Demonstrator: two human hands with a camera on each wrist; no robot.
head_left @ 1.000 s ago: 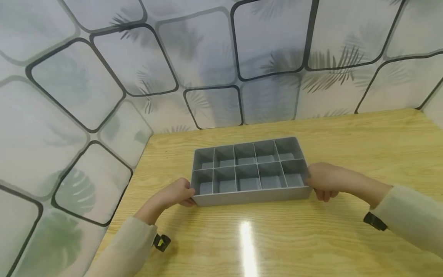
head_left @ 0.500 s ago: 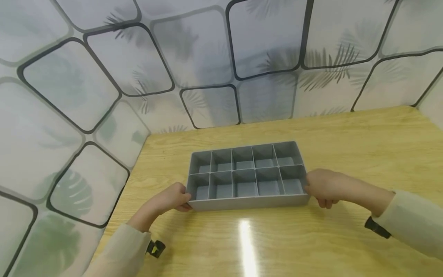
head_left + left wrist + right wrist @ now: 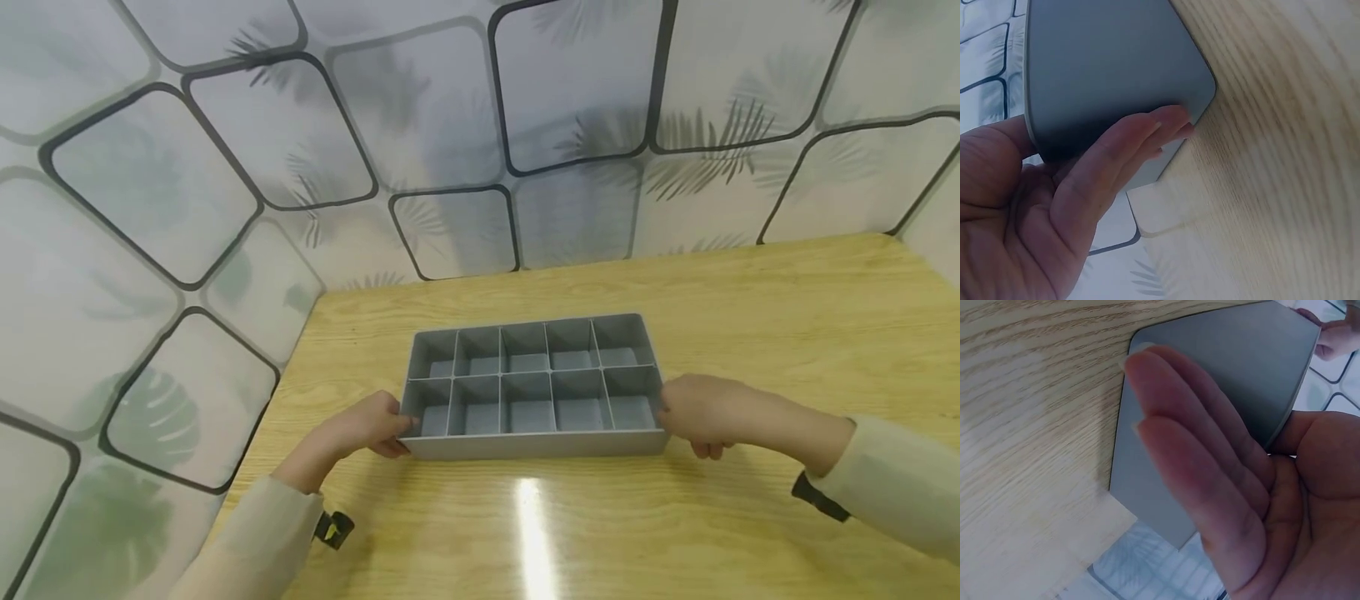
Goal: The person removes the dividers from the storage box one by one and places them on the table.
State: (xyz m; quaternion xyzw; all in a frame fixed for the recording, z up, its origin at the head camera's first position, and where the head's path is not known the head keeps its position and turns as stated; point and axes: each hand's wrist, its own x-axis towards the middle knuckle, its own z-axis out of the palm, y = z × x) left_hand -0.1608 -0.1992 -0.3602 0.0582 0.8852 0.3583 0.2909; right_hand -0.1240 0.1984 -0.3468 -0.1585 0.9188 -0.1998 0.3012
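The gray ten-compartment tray [image 3: 534, 447] sits upright on the wooden surface [image 3: 622, 525], squarely between the person's two hands. The left hand [image 3: 369, 423] has its grip on the left end by the near corner, thumb over the rim, fingers [image 3: 1107, 156] along the outer wall; the right hand [image 3: 701, 412] grips the opposite end likewise.

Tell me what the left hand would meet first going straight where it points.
The gray divided tray: the left hand grips its near-left corner. Past the fingertips, the tabletop may come next, though depth is unclear.
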